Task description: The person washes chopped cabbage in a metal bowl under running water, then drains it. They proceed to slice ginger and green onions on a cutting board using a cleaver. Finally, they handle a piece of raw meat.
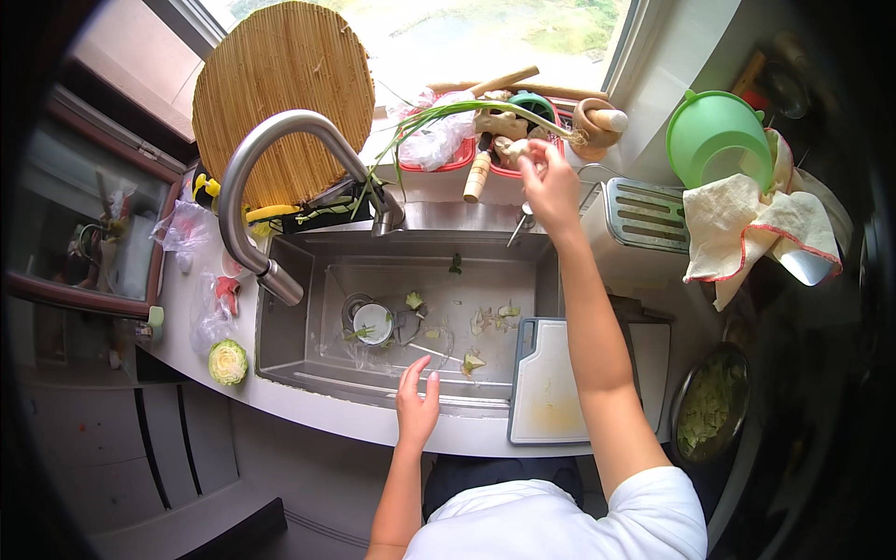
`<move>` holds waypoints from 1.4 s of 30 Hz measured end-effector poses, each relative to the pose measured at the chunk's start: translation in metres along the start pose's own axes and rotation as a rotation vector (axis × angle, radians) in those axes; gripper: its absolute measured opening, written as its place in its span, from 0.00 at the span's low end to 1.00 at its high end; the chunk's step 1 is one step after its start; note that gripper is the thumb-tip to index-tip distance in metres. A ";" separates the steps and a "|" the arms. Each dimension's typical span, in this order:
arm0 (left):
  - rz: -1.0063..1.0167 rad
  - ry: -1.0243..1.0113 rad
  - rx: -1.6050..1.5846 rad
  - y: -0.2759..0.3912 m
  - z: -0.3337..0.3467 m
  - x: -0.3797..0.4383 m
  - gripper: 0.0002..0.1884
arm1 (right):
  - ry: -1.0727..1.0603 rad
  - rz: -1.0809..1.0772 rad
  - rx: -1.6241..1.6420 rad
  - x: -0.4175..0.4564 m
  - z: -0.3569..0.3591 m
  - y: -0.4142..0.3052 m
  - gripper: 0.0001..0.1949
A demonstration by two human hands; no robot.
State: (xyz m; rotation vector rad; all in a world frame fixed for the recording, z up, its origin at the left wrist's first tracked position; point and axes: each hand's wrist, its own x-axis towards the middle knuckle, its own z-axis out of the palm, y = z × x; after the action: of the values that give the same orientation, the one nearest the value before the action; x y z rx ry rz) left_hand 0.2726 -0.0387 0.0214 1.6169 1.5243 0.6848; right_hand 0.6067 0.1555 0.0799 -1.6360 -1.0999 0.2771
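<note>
My right hand [549,183] reaches over the back rim of the sink to a red plastic basket [505,171] on the windowsill. Its fingers touch a pale bulb, perhaps garlic [511,151], at the basket's front; whether they grip it I cannot tell. Pieces of ginger [501,124] lie in the basket, and a green onion [483,105] lies across the top. My left hand [418,406] is held above the front edge of the stainless steel sink [420,280], fingers apart and holding nothing. Vegetable scraps [493,318] lie on the sink's floor.
A curved faucet [241,182] arches over the sink's left side. A cutting board [549,392] overlaps the sink's right edge. Half a cabbage [228,362] sits on the left counter. A bowl of cut greens [712,402] stands far right. A wooden-handled tool [477,176] juts from the basket.
</note>
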 end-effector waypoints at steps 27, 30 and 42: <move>-0.390 -0.505 -0.702 0.038 0.126 -0.081 0.21 | -0.156 0.420 -0.730 -0.365 -0.256 0.079 0.29; -0.505 -0.468 -0.693 0.042 0.143 -0.097 0.22 | -0.224 0.487 -0.643 -0.356 -0.267 0.089 0.30; -0.635 -0.223 -0.814 0.059 0.156 -0.125 0.23 | -0.345 0.677 -0.189 -0.357 -0.295 0.130 0.23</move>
State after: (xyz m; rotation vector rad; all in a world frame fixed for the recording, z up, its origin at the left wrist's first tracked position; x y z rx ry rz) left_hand 0.4172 -0.1872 0.0034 0.5355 1.2426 0.6129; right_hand 0.6757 -0.3053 -0.0418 -2.1541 -0.7957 0.9472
